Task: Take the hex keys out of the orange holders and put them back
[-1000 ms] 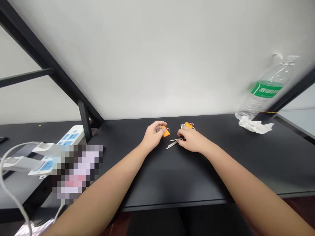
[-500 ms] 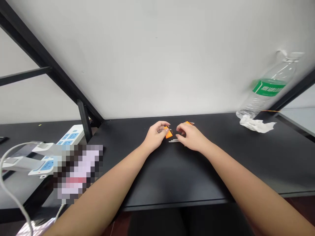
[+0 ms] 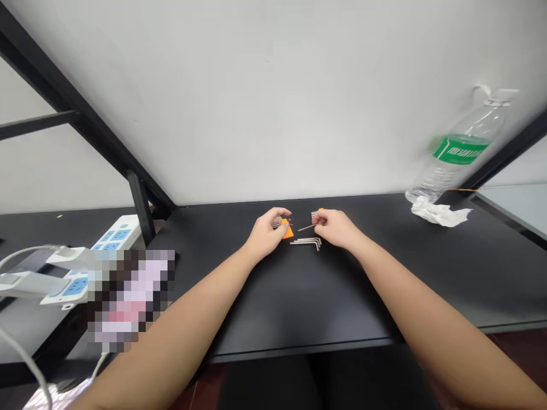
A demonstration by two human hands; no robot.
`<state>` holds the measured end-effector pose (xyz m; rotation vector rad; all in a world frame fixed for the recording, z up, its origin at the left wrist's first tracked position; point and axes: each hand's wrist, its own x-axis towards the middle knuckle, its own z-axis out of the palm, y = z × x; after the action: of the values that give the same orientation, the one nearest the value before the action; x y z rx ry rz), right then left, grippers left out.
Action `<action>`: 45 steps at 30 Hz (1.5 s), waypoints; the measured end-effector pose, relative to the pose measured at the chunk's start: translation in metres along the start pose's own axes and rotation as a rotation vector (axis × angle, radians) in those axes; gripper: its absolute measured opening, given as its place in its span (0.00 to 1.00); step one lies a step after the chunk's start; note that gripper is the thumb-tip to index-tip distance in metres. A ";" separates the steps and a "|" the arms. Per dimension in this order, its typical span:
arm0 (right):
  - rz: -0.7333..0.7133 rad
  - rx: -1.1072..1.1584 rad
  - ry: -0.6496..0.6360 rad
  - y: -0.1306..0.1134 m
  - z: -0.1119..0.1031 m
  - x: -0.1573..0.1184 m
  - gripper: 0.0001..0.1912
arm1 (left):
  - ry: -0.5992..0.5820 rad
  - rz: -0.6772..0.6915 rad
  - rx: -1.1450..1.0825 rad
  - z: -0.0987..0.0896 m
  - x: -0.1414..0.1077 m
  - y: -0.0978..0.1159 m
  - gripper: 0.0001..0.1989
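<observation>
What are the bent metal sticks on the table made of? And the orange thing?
The L-shaped hex keys look like steel: pale grey with a dull metallic shine. The orange holder in the left hand looks like plastic: bright, solid colour, though it's too small to be sure.

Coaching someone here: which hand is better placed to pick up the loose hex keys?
Probably the right hand: it sits closest to the loose silver L-shaped hex keys, though it pinches a thin key; the left hand is around an orange plastic holder.
</observation>
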<state>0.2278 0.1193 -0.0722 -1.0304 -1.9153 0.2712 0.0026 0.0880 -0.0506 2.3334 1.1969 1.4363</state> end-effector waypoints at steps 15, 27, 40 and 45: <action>-0.198 -0.211 -0.151 -0.011 0.011 -0.019 0.04 | -0.086 -0.006 -0.061 0.002 -0.001 -0.003 0.17; -0.083 0.484 -0.026 -0.027 0.024 -0.015 0.05 | -0.133 0.109 0.034 0.005 -0.006 0.004 0.18; 0.047 -0.048 0.037 -0.010 0.012 0.000 0.10 | -0.022 0.159 0.207 0.004 -0.004 0.000 0.14; 0.045 -0.250 -0.151 -0.001 0.003 -0.002 0.06 | 0.031 0.136 0.177 0.000 -0.003 -0.001 0.13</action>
<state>0.2254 0.1174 -0.0745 -1.2490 -2.1016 0.1401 0.0014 0.0870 -0.0532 2.5648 1.2420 1.4695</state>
